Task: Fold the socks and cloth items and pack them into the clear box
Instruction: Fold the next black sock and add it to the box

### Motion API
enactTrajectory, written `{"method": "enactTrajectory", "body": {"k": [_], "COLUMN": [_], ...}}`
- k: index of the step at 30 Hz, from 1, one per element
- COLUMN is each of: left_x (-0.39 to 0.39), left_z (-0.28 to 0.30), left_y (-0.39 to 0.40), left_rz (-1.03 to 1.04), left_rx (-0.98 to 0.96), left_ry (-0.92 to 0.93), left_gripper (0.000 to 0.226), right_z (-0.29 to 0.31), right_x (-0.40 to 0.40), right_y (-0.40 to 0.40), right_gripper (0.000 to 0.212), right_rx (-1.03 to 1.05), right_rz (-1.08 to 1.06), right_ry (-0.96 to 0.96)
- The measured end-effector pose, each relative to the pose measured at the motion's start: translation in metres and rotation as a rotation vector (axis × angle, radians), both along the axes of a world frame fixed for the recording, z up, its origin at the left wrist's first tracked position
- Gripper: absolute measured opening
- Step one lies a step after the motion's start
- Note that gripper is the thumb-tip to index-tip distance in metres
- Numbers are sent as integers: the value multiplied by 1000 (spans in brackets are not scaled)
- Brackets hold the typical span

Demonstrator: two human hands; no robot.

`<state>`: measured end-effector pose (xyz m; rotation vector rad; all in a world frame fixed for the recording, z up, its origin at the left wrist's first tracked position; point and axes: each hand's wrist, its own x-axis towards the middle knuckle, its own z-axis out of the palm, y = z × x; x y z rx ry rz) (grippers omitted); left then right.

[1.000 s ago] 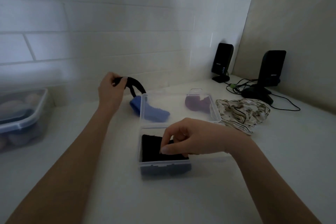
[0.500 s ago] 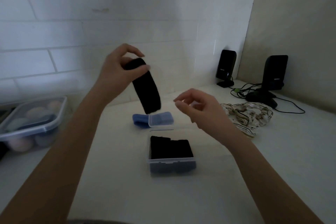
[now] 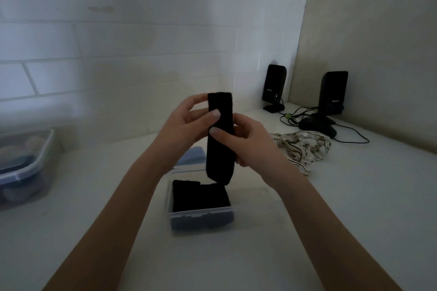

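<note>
A black sock [image 3: 220, 149] hangs upright in the air above the clear box [image 3: 201, 216]. My left hand [image 3: 186, 125] pinches its upper part with thumb and fingers. My right hand [image 3: 246, 142] grips it just below, from the right side. The clear box stands on the white counter under the sock, with a folded black cloth [image 3: 199, 196] inside. A blue sock [image 3: 192, 155] lies behind the box, partly hidden by my left hand. A patterned beige cloth [image 3: 305, 146] lies crumpled to the right.
A lidded plastic container [image 3: 23, 168] with items inside stands at the left. Two black speakers [image 3: 274, 87] [image 3: 332, 94] and their cables [image 3: 350, 134] sit in the back right corner. A white tiled wall runs behind the counter.
My right hand left the box, rose and took hold of the black sock. My left hand lifted the sock from the counter and brought it to the middle, above the box.
</note>
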<state>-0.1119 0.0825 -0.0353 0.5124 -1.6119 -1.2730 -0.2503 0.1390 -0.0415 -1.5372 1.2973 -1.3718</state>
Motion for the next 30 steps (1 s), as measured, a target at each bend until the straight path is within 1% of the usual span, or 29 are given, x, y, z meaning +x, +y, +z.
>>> {"method": "enactTrajectory", "body": {"k": [3, 5, 7, 9, 11, 14, 16, 18, 20, 22, 26, 30], "left_x": [1, 5, 9, 9, 6, 4, 5, 5, 5, 4, 4, 5], "left_z": [-4, -7, -8, -10, -11, -13, -14, -15, -15, -14, -11, -10], "left_y": [4, 6, 8, 7, 9, 8, 5, 3, 3, 5, 9, 11], "left_rz": [-118, -204, -226, -233, -231, -144, -81, -61, -106, -157, -221, -239], "left_rx": [43, 81, 104, 123, 148, 135, 135, 167, 204, 233, 271, 281], "left_ry": [-97, -186, -281, -334, -334, -331, -304, -278, -265, -258, -235, -229], "left_gripper": [36, 34, 34, 32, 31, 27, 23, 18, 14, 19, 19, 23], "right_z": [-1, -3, -4, -5, -5, -5, -4, -4, -4, -4, -1, -2], "right_x": [-2, -4, -6, -8, -8, -8, -9, -10, -9, -8, -7, -8], "right_y": [-3, -6, -7, -8, -8, -8, -7, -6, -5, -4, -3, -4], "right_gripper": [28, 28, 27, 28, 31, 28, 26, 25, 24, 24, 26, 29], "right_rx": [-43, -49, -44, -43, -45, -45, -31, -4, 10, -7, -40, -54], "right_rz": [-89, -134, -162, -157, -134, -110, -72, -32, 11, 33, 12, 17], "right_ry": [-85, -97, -100, -137, -158, -138, -119, -71, -26, -21, -65, -139]}}
